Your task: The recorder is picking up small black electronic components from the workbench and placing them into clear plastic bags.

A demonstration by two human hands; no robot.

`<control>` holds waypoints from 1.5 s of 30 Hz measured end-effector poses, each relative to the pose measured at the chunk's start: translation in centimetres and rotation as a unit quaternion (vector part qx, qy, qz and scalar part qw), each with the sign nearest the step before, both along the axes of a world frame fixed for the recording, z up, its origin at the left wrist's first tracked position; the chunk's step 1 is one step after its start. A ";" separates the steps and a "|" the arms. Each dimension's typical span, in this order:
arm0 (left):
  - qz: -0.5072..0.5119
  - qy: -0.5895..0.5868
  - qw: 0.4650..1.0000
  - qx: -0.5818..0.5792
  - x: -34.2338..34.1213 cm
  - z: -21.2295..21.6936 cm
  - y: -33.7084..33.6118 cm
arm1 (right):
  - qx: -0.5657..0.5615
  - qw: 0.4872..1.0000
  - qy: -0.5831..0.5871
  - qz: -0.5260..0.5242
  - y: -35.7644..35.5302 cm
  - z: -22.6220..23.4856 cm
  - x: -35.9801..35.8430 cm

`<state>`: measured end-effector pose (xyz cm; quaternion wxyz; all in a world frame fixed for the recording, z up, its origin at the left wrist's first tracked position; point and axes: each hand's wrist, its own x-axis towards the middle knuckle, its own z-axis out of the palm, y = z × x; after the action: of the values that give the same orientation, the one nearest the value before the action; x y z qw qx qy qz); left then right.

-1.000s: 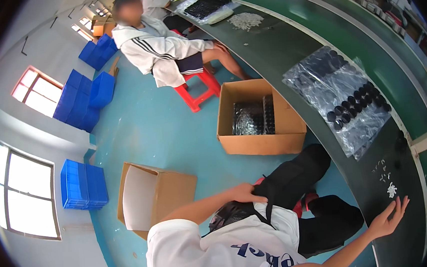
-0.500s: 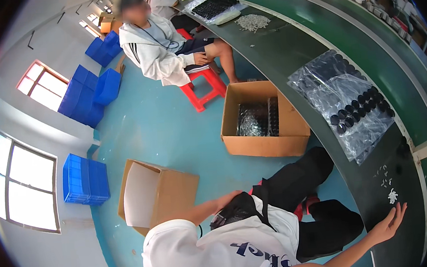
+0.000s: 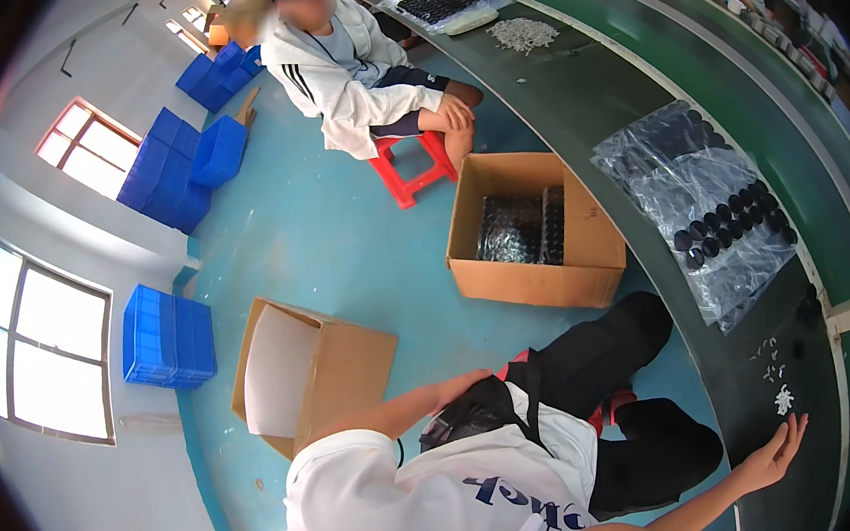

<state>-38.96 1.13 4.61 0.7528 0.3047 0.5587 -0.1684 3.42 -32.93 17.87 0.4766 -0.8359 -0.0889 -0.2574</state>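
My right hand lies over the dark work surface at the lower right, fingers stretched out and slightly spread. It holds nothing I can see. Just beyond its fingertips is a small heap of white parts, with several loose ones scattered behind it. My left hand rests at my lap beside a black mesh item; its fingers are largely hidden. Farther along the bench, black round caps stand in rows on clear plastic bags.
An open carton holding bagged black parts stands against the dark bench. Another carton is to my left. A person sits on a red stool. Blue crates line the wall. A pale heap lies far along the bench.
The view has shifted slightly. The seated person leans more forward, a hand now on the knee. My right hand stays near the white parts; my left hand stays at my lap.
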 end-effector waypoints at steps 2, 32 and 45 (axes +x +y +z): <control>-0.012 0.014 1.000 0.020 0.6 0.8 0.2 | -0.001 1.000 0.002 -0.001 0.1 0.1 0.0; -0.562 -0.049 0.735 0.377 6.9 4.3 -0.4 | -0.023 0.999 0.025 -0.006 0.0 -0.2 0.2; -0.573 -0.039 0.731 0.368 7.1 4.1 -0.3 | -0.010 0.999 0.036 -0.033 -0.9 -1.1 0.4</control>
<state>-31.89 0.86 8.73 0.3638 0.8265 0.2666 -0.3370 3.85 -33.84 16.78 0.4625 -0.8517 -0.0465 -0.2418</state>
